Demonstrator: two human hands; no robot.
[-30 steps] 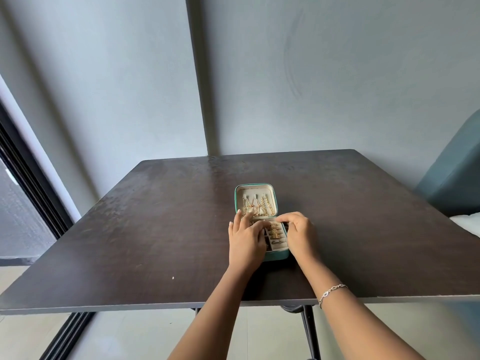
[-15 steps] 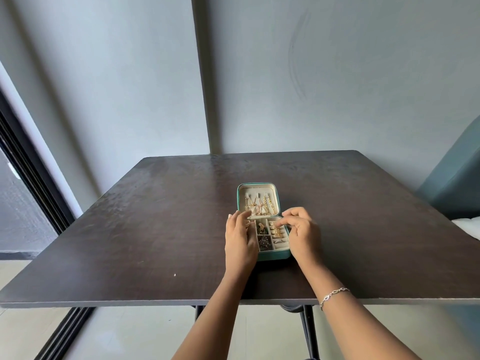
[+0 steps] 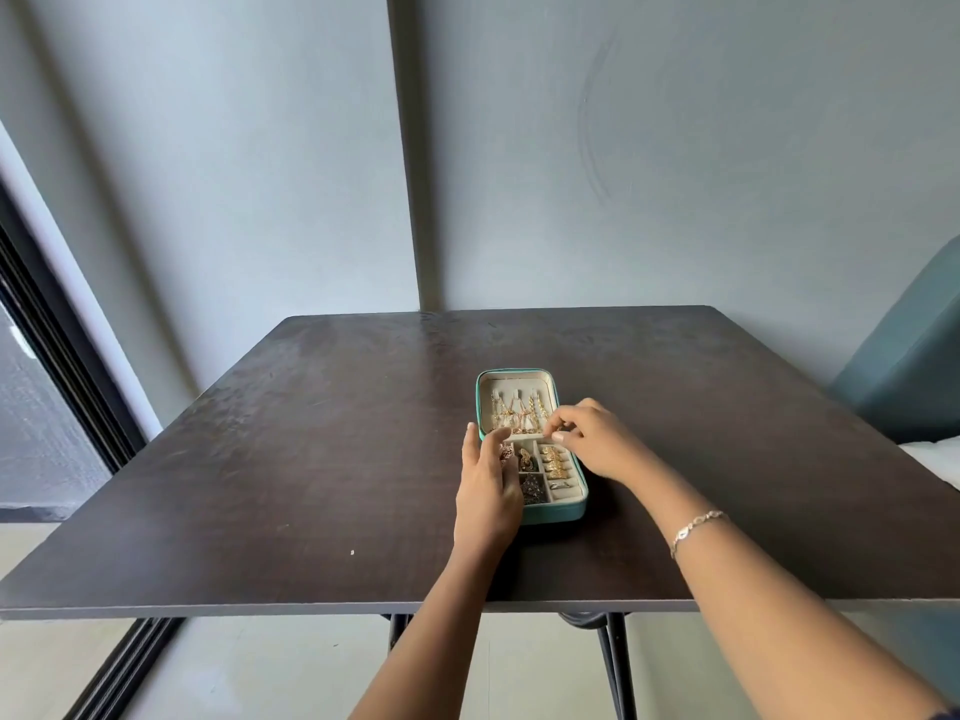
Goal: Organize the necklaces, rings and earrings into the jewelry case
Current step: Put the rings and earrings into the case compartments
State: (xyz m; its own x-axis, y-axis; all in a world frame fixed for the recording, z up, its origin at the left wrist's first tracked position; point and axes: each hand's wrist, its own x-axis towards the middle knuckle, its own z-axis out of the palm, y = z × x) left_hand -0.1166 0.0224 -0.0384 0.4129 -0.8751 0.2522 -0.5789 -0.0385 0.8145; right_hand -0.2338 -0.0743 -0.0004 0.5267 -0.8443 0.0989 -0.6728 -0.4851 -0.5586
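Window frame [image 3: 52, 324]: dark, at the far left, well apart from the work
Table [image 3: 260, 485]: a broad stretch of dark top left of the case shows only a pale speck, so there is room to slide or sweep that way
Left hand [image 3: 485, 491]: lies along the case's left side, fingers nearly straight and close together, forefinger tip at the hinge line; it holds nothing visible and seems to steady the case
Jewelry case [image 3: 558, 514]: open flat, mid-table and toward the near edge
Necklaces [image 3: 514, 415]: hang in the far half
Earrings [image 3: 525, 462]: left compartments of the near half
Rings [image 3: 555, 462]: right-hand slots; with all three kinds placed, the sorting looks nearly done
Cream strip [image 3: 530, 437]: lies across the hinge line; whether it is a flap or a divider I cannot tell
Right hand [image 3: 597, 444]: fingers curled, thumb and forefinger pinching the strip; the next move likely needs a small, light touch so the chains do not snag
Bracelet [image 3: 696, 527]: on the right wrist
Blue seat [image 3: 914, 366]: past the table's right edge; the near edge is the closer hazard
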